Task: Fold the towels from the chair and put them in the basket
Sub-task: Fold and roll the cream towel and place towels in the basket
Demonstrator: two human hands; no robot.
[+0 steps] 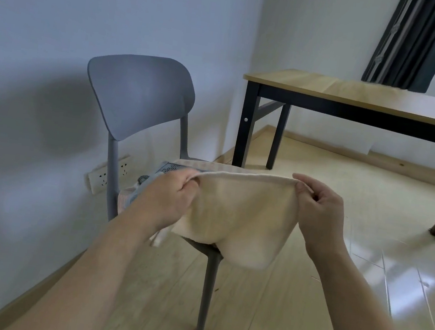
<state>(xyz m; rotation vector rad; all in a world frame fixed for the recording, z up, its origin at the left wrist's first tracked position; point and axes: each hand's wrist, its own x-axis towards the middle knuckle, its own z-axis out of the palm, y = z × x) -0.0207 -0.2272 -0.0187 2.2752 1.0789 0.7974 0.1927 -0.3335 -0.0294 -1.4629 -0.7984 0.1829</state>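
Note:
A cream towel [243,214] hangs stretched between my two hands just above the seat of a grey plastic chair [140,95]. My left hand [171,195] pinches its top left corner, and my right hand [318,207] pinches its top right corner. The towel's lower part droops over the seat's front edge. Behind my left hand lie more towels on the seat: a blue-grey patterned one [166,169] and a pink striped one [124,200]. No basket is in view.
A wooden table with black legs [356,97] stands to the right of the chair, against the far wall. A white power strip [105,175] lies by the wall behind the chair. Dark curtains [415,41] hang at the window. Light wooden floor [304,299] spreads in front.

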